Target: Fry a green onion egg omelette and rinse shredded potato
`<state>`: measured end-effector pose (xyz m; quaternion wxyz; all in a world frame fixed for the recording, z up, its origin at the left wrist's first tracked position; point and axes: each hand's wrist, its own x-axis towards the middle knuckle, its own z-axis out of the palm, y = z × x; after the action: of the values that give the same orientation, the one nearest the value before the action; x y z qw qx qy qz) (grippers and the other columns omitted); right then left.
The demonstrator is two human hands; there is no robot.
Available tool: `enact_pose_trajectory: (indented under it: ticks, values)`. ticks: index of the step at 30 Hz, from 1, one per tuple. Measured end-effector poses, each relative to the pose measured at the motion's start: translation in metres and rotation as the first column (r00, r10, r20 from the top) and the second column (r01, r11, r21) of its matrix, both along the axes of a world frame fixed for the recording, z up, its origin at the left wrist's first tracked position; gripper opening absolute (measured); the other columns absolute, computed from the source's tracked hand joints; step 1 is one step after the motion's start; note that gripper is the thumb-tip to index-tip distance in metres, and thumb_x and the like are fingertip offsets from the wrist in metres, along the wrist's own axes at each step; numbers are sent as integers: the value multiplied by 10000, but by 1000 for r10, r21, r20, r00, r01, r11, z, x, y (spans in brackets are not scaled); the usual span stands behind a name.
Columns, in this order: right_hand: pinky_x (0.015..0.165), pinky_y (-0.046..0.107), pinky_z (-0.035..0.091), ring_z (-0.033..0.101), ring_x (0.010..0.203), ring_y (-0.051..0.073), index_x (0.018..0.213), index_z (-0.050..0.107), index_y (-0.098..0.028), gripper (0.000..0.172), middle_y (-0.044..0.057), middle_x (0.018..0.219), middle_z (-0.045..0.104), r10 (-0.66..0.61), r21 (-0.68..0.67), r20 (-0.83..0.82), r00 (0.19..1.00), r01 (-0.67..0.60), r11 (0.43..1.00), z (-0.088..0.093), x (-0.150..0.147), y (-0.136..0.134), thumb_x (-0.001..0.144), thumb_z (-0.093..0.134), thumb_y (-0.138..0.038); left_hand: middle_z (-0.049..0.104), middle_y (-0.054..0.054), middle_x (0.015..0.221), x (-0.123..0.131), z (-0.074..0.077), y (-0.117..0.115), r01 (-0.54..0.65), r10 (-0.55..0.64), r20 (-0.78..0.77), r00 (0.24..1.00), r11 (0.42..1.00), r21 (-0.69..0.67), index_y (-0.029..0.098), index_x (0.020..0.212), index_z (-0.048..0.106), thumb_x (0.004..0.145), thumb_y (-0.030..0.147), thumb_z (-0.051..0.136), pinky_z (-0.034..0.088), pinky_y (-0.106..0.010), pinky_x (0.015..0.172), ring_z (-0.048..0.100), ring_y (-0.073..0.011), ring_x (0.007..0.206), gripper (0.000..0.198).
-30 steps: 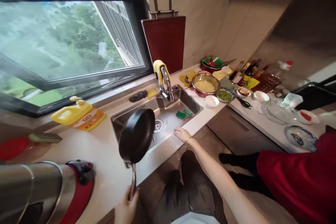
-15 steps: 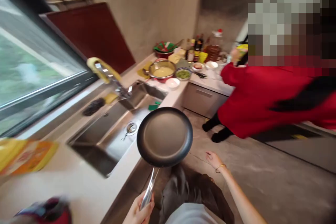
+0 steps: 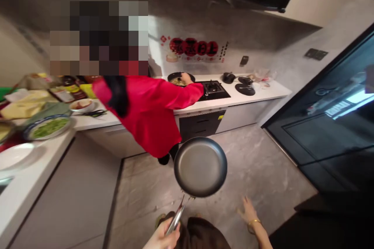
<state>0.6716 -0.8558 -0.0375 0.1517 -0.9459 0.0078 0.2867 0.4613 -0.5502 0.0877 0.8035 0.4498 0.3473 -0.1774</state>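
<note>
My left hand point(image 3: 167, 235) is wrapped round the metal handle of a dark frying pan point(image 3: 201, 166), which hangs level over the floor in front of me. The inside of the pan shows as a bare grey surface. To its right, my right hand point(image 3: 248, 211) is held out low over the floor with its fingers apart and nothing in them. A gold bracelet point(image 3: 253, 222) circles that wrist.
A person in a red top point(image 3: 143, 109) stands ahead, one hand at a pan point(image 3: 180, 79) on the counter. Beside it are a gas hob point(image 3: 213, 88) and a black lid point(image 3: 244, 89). On the left counter lie a plate of chopped greens point(image 3: 49, 127) and a white plate point(image 3: 16, 155). A dark door point(image 3: 330, 124) is right.
My view has swung right, from the sink and window to the hob and door. The frying pan has come along in my left hand. My right hand is still free.
</note>
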Motion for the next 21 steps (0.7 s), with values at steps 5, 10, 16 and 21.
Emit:
enact_pose_trajectory:
  ticks: [5, 10, 16, 21]
  values:
    - [1010, 427, 382, 579, 1107, 334, 803, 732, -261, 635, 107, 1022, 702, -42, 495, -156, 987, 115, 861, 30, 63, 23, 691, 327, -737, 433, 104, 497, 155, -3, -52, 75, -70, 111, 991, 996, -46, 215, 763, 392, 594, 546, 724, 249, -155, 258, 264, -18, 272, 498]
    - [938, 390, 436, 648, 949, 265, 814, 709, -213, 699, 97, 886, 716, 15, 778, -287, 958, 224, 587, 61, 162, 99, 734, 317, -785, 429, 107, 498, 312, -15, -78, -17, 14, 216, 976, 1000, 10, 209, 812, 407, 610, 637, 677, 290, -165, 282, 320, -36, 282, 545]
    - [506, 237, 440, 534, 460, 119, 914, 628, -183, 566, -26, 568, 591, -152, 847, -421, 895, 447, 289, 78, 327, 179, 682, 577, -697, 449, 50, 442, 519, -29, -61, -234, 184, 256, 949, 956, 177, 186, 685, 469, 656, 786, 474, 349, -222, 387, 448, -104, 362, 600]
    - [549, 217, 444, 604, 592, 140, 831, 607, -190, 480, -19, 615, 617, -97, 871, -470, 877, 478, 110, 84, 477, 214, 595, 726, -591, 510, 17, 513, 675, -29, -27, -406, 337, 340, 878, 900, 156, 180, 616, 489, 582, 779, 553, 385, -244, 499, 523, -135, 500, 604]
